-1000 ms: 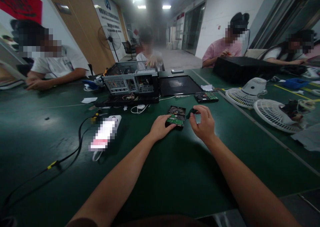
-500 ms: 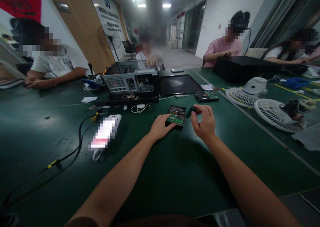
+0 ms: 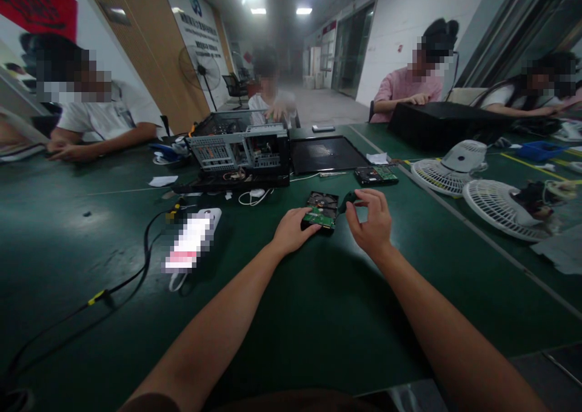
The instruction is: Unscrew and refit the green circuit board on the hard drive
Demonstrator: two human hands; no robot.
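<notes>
A hard drive (image 3: pixel 323 201) with a green circuit board (image 3: pixel 318 217) along its near side lies on the green table. Gripping its left and near edges with thumb and fingers, my left hand (image 3: pixel 291 231) holds it against the table. On the other side, my right hand (image 3: pixel 373 221) pinches a small screwdriver (image 3: pixel 348 200) by its dark green handle. The screwdriver slants down to the left, with its thin tip at the drive's right edge; what the tip touches is too small to make out.
An opened computer case (image 3: pixel 240 151) stands ahead to the left, with a black side panel (image 3: pixel 325 153) beside it. A second hard drive (image 3: pixel 376 175) lies beyond my right hand. Left are a lit phone (image 3: pixel 191 239) and a black cable (image 3: pixel 146 248). White fan parts (image 3: pixel 493 209) lie right. Several people sit around.
The screwdriver handle has turned or tilted slightly in my right fingers. My left hand and the hard drive stay in place.
</notes>
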